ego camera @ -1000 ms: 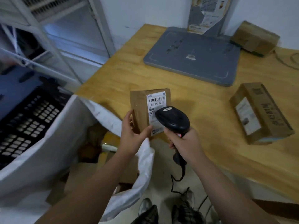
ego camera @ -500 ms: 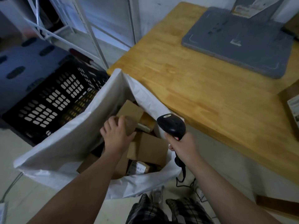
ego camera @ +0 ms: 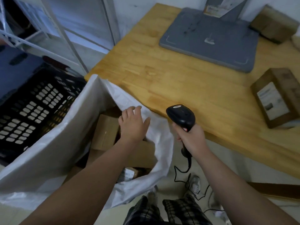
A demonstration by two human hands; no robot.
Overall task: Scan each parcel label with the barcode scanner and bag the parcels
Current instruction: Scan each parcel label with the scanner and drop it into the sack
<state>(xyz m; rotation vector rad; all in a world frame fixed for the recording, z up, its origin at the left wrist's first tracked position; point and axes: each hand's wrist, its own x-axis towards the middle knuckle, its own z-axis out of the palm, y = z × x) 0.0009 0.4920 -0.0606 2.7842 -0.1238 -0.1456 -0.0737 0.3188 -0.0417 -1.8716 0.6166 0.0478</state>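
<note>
Parcels point(ego camera: 105, 132) were seen piled inside the white bag point(ego camera: 48, 151) beside the desk point(ego camera: 178, 78), fwiw. Left hand point(ego camera: 133, 125) was held over them, grip apart, nothing in it; barcode scanner point(ego camera: 181, 116) was clamped in the grip of the right hand point(ego camera: 191, 138).

Count: two parcels point(ego camera: 276, 101) on table point(ego camera: 178, 78); three boxes point(ego camera: 105, 132) visible in one bag point(ego camera: 48, 151); one scanner point(ego camera: 181, 116); one crate point(ego camera: 32, 111).
</note>
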